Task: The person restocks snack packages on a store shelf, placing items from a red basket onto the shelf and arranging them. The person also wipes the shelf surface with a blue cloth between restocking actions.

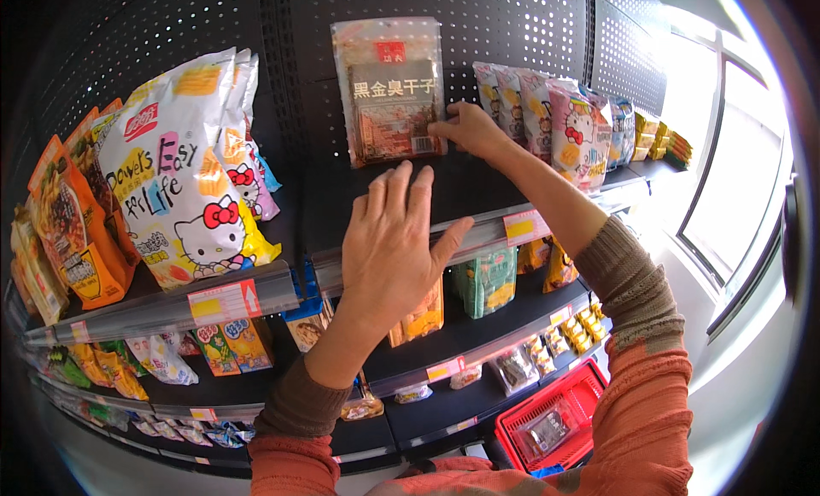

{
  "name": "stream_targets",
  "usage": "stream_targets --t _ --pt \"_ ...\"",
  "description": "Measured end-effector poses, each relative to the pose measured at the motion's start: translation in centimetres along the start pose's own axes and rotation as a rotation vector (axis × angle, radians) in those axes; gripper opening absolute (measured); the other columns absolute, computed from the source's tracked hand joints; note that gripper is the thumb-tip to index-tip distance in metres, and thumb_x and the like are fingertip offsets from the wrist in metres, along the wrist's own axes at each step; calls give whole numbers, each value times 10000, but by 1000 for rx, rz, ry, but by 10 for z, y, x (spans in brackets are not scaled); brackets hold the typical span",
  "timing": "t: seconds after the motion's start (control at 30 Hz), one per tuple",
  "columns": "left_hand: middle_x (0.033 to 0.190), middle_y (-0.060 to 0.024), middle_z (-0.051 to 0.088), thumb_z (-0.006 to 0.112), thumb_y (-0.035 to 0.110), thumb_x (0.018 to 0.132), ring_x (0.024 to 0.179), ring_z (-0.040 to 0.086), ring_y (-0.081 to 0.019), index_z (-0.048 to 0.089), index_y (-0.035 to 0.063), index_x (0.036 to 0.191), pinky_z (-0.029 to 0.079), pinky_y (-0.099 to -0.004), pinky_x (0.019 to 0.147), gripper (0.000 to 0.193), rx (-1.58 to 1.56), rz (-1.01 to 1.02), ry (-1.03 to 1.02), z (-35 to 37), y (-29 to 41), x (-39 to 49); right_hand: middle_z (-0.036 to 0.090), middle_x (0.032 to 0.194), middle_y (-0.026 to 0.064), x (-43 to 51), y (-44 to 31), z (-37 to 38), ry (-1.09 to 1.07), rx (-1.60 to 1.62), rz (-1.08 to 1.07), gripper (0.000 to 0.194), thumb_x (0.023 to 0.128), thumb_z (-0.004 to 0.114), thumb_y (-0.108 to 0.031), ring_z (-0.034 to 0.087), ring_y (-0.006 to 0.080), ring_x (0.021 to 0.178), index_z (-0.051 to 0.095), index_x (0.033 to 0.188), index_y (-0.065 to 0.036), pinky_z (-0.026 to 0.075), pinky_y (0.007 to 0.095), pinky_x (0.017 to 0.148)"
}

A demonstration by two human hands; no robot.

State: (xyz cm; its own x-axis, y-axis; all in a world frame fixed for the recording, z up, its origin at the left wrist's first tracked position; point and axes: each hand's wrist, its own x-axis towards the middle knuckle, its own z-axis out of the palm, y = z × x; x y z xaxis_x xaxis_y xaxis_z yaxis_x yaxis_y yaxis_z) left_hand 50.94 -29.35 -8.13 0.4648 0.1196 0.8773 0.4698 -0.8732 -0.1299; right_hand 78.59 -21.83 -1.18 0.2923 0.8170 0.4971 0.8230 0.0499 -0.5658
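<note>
A clear-edged flat snack packet (391, 92) with a dark printed front stands upright on the upper shelf, near the perforated back panel. My right hand (474, 131) is at its right edge, thumb over the front and the other fingers at or behind the edge, partly hidden. In front of the shelf lip, my left hand (391, 240) is raised with its back to me, fingers stretched and thumb apart, its fingertips just below the packet's bottom edge. It holds nothing.
Large white chip bags (186, 176) and orange packets (80, 233) stand left on the same shelf; smaller chip bags (570, 131) line its right. Lower shelves hold a green package (487, 281) and snack boxes (246, 345). A red basket (592, 384) holding a packet sits lower right, near a window (737, 176).
</note>
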Motion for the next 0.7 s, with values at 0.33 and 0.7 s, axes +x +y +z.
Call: stream_targets --t 0.33,0.7 --pt "1399 -184 600 589 597 1021 1268 575 -330 605 -7 1400 494 -443 1038 713 -6 -16 -15 1 -1 -2 751 967 93 -1 -10 -3 -108 55 63 546 803 920 -318 723 172 767 696 1181 6 587 328 593" --pt "1440 -259 571 685 485 987 1255 581 -375 482 -70 1476 498 -437 1032 767 -53 -27 36 -2 -2 1 709 1053 74 -70 -52 -18 109 478 -168 301 1037 665 -137 718 162 883 614 1312 -28 646 305 613"
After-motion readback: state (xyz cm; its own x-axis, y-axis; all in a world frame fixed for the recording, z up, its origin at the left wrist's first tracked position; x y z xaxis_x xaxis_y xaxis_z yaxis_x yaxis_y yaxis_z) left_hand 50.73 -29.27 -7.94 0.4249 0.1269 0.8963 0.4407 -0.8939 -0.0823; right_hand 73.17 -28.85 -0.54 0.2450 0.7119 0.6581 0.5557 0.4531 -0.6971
